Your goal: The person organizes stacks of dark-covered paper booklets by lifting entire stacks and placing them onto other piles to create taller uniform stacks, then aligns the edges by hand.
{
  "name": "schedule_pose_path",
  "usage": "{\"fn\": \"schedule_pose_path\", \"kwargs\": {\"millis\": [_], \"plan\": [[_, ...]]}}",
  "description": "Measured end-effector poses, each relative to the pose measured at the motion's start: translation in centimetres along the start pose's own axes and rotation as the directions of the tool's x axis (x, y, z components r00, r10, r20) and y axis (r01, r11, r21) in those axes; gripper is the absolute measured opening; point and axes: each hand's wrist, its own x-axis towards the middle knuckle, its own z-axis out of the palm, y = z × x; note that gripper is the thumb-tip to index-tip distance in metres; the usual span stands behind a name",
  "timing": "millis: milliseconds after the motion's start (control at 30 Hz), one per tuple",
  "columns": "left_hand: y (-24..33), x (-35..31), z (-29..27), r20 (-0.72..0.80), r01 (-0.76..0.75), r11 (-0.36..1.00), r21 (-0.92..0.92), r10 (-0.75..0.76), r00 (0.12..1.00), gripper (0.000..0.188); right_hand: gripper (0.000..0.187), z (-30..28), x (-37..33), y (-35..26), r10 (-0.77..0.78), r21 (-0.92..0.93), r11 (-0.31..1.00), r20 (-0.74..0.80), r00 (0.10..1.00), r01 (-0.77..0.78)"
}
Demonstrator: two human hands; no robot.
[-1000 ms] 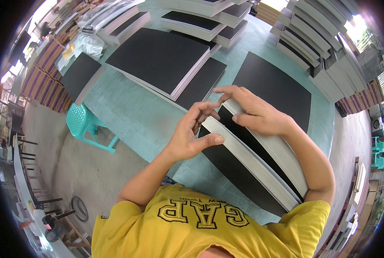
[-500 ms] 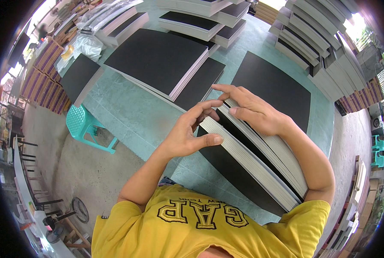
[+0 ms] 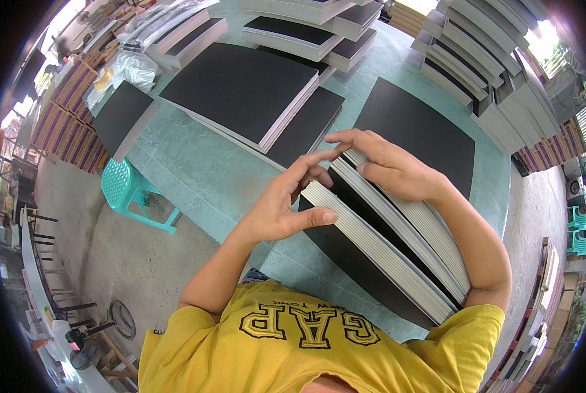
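Note:
Two thick, black-faced page blocks stand on edge side by side on the table in front of me, their pale layered edges facing up. My left hand [image 3: 283, 203] is at the upper-left end of the near block [image 3: 378, 245], thumb on its edge and fingers curled round its corner. My right hand [image 3: 394, 164] grips the upper end of the far block [image 3: 427, 226], thumb on its edge and fingers over the end. The fingertips of both hands come close together. A dark gap runs between the blocks; their undersides are hidden.
On the green table [image 3: 208, 157] lie a large black-covered block [image 3: 240, 88] and a flat black board [image 3: 417, 131]. Tall stacks of blocks [image 3: 463, 59] rise at the far right. A turquoise stool [image 3: 132, 193] stands on the left, near striped bundles [image 3: 67, 134].
The gap between the two blocks has widened a little. The near block has leaned toward me, with my left thumb shifting slightly along with it. My right hand has barely moved.

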Motion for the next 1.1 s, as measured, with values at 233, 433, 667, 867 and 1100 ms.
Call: {"fn": "schedule_pose_path", "kwargs": {"millis": [233, 433, 667, 867, 1100], "plan": [[-0.1, -0.1, 0.4, -0.034, -0.005, 0.994, -0.107, 0.002, 0.999, 0.077, 0.032, 0.3, 0.3, -0.1, -0.059, -0.107, 0.993, -0.033, 0.998, 0.055], [-1.4, -1.6, 1.5, -0.188, -0.095, 0.986, -0.140, 0.067, 0.980, 0.075, 0.025, 0.6, 0.1, 0.7, -0.186, -0.237, 0.956, -0.027, 0.982, 0.174], [-2.0, -2.3, 1.3, -0.176, -0.207, 0.970, -0.129, 0.183, 0.967, 0.070, 0.034, 0.3, 0.0, 0.4, -0.190, -0.240, 0.954, -0.022, 0.982, 0.179], [-1.8, -2.5, 0.5, -0.177, -0.140, 0.987, -0.074, 0.125, 0.976, 0.081, 0.029, 0.2, 0.0, 0.2, -0.166, -0.213, 0.964, -0.022, 0.986, 0.158], [-1.5, -2.0, 0.6, -0.150, -0.079, 0.984, -0.158, 0.055, 0.987, 0.100, 0.023, 0.9, 0.0, 0.0, -0.224, -0.249, 0.948, -0.084, 0.971, 0.197]]}}
